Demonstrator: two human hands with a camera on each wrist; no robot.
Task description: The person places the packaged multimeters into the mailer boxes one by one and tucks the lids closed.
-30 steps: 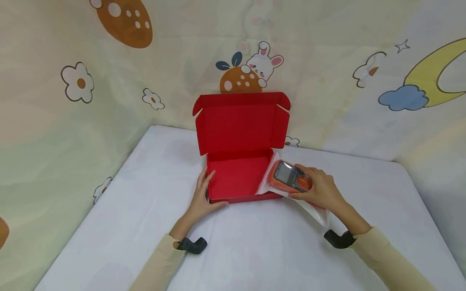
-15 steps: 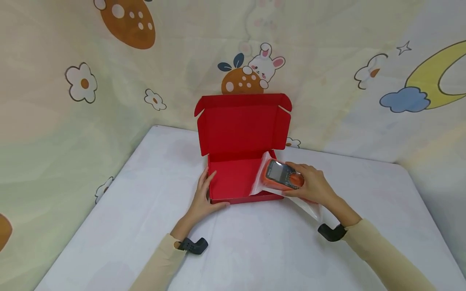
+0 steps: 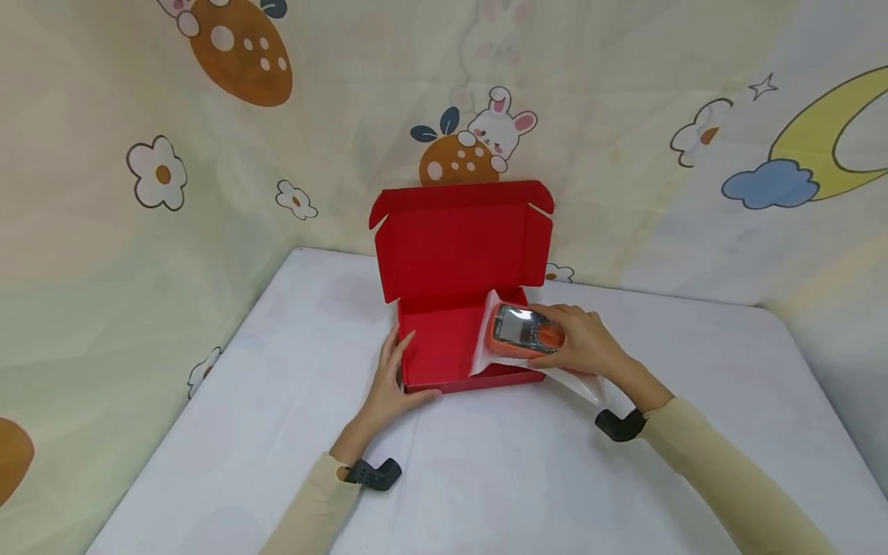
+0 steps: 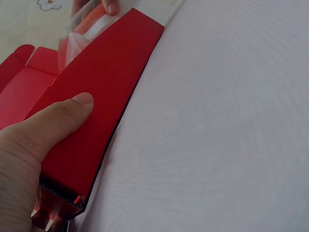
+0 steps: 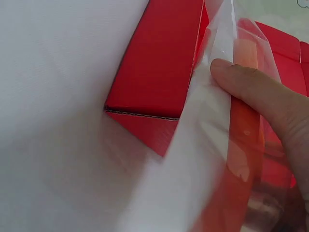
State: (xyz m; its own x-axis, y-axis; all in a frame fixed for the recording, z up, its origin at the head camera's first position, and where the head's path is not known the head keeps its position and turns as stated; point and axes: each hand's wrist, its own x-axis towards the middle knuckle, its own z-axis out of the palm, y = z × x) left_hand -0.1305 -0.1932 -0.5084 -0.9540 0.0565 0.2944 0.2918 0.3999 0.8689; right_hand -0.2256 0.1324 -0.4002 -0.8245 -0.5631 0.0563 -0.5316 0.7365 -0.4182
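With our right hand we pinch the orange meter in its clear bag over the right side of the open red box; our left hand, spread, presses the box's near left corner on the white tabletop.

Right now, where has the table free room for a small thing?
The white table is bare in front of the red box, between the left sleeve and right sleeve; also left of the left hand, and right of the right hand. It is crowded at the box's right side, where the right hand holds the bagged orange meter.
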